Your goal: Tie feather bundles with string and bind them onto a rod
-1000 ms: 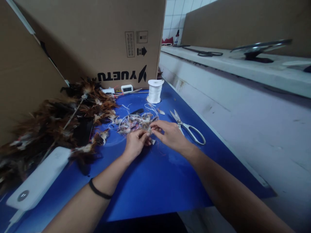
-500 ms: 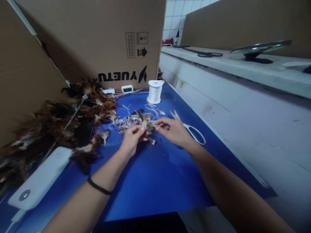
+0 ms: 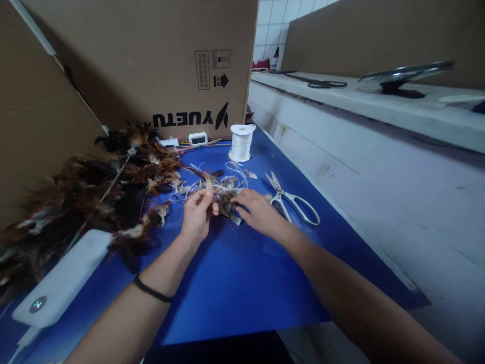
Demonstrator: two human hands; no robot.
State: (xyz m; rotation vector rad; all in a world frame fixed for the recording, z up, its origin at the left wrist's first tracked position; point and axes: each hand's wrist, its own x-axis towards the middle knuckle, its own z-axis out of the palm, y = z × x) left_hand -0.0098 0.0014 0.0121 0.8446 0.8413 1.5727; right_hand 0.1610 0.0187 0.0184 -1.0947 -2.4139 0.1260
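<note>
My left hand [image 3: 199,212] pinches the pale base of a dark-tipped feather [image 3: 207,178] between thumb and fingers. Its tip points up and to the left. Just to the right, my right hand [image 3: 257,210] has bent fingers closed at the edge of a small heap of grey-brown downy feathers [image 3: 227,206]; exactly what lies between the fingertips is partly hidden. Behind both hands, a tangle of thin clear ribbon [image 3: 237,174] lies on the blue tabletop [image 3: 227,283]. Silver scissors [image 3: 291,197] rest with blades parted beside my right hand.
A bundle of brown feathers [image 3: 87,177] on thin sticks fills the left side, with a white rectangular device [image 3: 64,278] in front. A white spool [image 3: 241,143] and a small display [image 3: 198,138] stand by the cardboard box [image 3: 151,60]. A ledge [image 3: 341,96] runs along the right.
My left hand has shifted slightly left with the feather, which now leans left. My right hand has moved left and down to the downy heap, uncovering more of the scissors.
</note>
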